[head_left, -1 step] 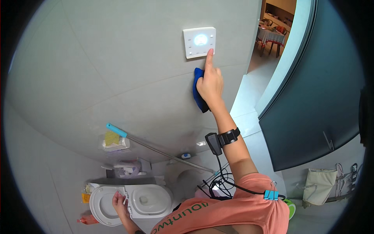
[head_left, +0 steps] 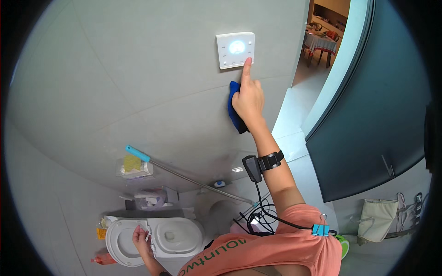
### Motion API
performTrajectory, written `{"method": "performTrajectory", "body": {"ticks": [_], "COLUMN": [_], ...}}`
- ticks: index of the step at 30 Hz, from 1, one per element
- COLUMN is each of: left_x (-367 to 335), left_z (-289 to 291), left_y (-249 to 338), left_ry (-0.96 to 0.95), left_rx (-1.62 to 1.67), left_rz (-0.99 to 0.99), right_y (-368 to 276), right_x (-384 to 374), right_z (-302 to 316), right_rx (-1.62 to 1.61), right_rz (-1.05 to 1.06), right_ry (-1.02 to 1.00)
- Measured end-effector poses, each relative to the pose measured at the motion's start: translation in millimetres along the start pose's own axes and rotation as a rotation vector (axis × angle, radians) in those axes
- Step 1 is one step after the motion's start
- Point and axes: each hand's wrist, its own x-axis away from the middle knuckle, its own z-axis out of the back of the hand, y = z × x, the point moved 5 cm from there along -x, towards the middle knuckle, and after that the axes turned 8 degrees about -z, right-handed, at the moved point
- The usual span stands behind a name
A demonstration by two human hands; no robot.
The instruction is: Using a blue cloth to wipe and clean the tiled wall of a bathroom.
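With its index finger stretched out, my right hand (head_left: 249, 99) touches the lower right corner of a white square wall panel (head_left: 235, 49), whose round display glows. The other fingers of that hand are curled around a blue and dark cloth (head_left: 235, 108), which hangs out on the left side. My left hand (head_left: 141, 238) is low at the left, over the toilet lid (head_left: 120, 246) and close to its hinge. Its fingers are bent together, and anything inside them is hidden. The toilet seat (head_left: 171, 235) lies just to its right.
A long pole with a light-blue grip (head_left: 138, 153) leans along the wall. A small shelf with a yellow sponge (head_left: 132, 163) is beside it. A looped black cable (head_left: 260, 216) hangs from my right wrist strap. A dark door (head_left: 368, 115) stands ajar at the right, near a hanging beige bag (head_left: 377, 220).
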Motion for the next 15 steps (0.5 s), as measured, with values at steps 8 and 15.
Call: {"method": "performTrajectory", "body": {"ticks": [8,15], "left_x": [-12,1], "left_z": [21,9], "left_y": [-15,-14], "left_ry": [-0.126,-0.15], "left_rx": [-0.265,-0.244], "left_rz": [-0.171,-0.286], "right_y": [0,-7], "right_x": [17,26], "right_z": [7,6], "right_rx": [-0.091,-0.064], "right_rz": [-0.021,-0.001], "right_ry": [0.048,-0.175]}}
